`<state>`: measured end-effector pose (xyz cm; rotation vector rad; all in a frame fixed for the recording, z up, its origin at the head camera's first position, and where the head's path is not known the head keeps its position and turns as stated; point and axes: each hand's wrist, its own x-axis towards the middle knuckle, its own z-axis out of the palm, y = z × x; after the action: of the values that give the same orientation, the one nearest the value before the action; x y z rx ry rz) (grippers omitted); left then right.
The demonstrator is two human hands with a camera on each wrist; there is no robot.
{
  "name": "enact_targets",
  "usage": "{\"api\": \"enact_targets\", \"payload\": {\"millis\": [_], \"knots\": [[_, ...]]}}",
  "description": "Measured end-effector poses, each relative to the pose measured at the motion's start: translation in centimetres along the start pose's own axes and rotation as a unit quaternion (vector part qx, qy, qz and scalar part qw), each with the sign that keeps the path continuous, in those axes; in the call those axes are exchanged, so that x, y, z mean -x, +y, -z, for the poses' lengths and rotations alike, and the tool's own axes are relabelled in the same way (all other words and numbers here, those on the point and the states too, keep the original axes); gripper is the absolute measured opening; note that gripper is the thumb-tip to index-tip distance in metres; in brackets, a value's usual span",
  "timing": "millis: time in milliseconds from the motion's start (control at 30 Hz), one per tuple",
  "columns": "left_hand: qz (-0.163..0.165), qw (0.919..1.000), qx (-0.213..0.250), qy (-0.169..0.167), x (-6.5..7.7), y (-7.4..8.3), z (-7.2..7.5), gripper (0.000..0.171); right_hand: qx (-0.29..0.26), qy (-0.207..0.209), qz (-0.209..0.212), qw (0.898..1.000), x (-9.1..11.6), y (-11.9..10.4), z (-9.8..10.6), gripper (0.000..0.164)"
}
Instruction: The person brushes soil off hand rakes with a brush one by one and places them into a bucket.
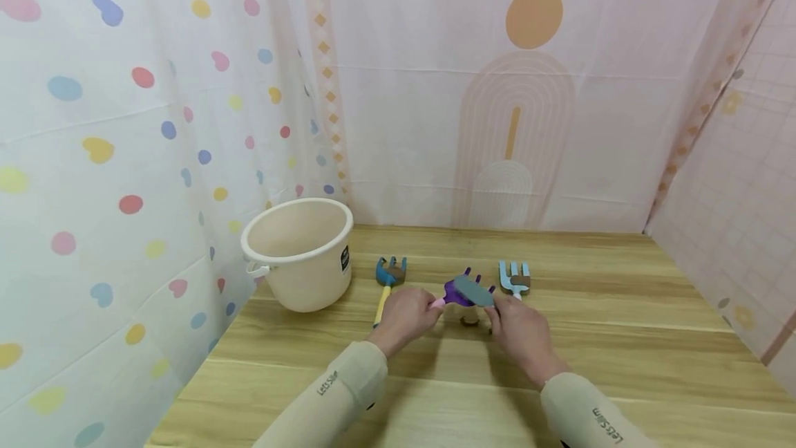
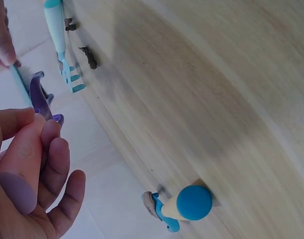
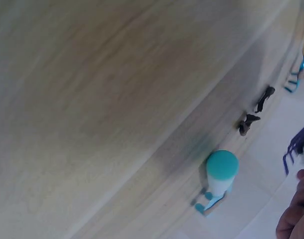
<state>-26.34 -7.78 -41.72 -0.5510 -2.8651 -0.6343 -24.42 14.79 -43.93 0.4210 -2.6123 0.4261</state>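
Note:
My left hand (image 1: 407,316) grips the pink handle (image 2: 23,159) of a small purple hand rake (image 1: 457,294), raised above the table with its tines toward the right. In my right hand (image 1: 519,330) is a flat grey-teal pad (image 1: 474,291), pinched at one end and lying against the rake's head. The pad's other face looks whitish in the left wrist view; its exact kind is unclear. Below, dark brown curled bits (image 2: 88,58) lie on the wood. Much of the right hand is outside its own wrist view.
Left of the hands stands a cream bucket (image 1: 298,289). A blue rake (image 1: 390,274) with a yellow handle lies beside it. Toward the right is a light-blue rake (image 1: 514,278) with a white handle. Both have brown patches at the tines. Curtains (image 1: 398,123) surround the wooden table (image 1: 622,337).

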Motion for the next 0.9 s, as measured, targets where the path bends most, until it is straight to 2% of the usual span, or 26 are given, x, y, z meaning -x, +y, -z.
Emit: {"api": "enact_targets", "payload": {"millis": [100, 200, 467, 567, 767, 900], "knots": [[-0.001, 0.9999, -0.012, 0.005, 0.0, -0.1, 0.0, 0.047, 0.021, -0.004, -0.035, 0.999, 0.0, 0.3, -0.1, 0.016], [0.006, 0.9998, -0.019, 0.003, 0.0, -0.3, -0.1, 0.047, 0.039, -0.01, -0.048, 0.998, -0.2, 0.8, 0.0, 0.019], [0.017, 0.999, -0.04, -0.008, -0.1, -0.7, 0.0, 0.031, 0.029, -0.017, -0.073, 0.997, -0.3, 1.6, 0.4, 0.021], [0.02, 0.9991, -0.036, -0.007, -0.1, -0.8, 0.2, 0.031, 0.027, -0.015, -0.079, 0.996, -0.4, 1.6, 0.5, 0.022], [0.03, 0.9989, -0.036, -0.004, 0.0, -1.0, 0.6, 0.035, 0.021, -0.041, -0.122, 0.992, -0.5, 1.8, 1.2, 0.026], [0.028, 0.9989, -0.037, -0.004, -0.1, -1.1, 0.7, 0.035, 0.01, -0.022, -0.102, 0.994, -0.5, 1.5, 0.9, 0.025]]}}
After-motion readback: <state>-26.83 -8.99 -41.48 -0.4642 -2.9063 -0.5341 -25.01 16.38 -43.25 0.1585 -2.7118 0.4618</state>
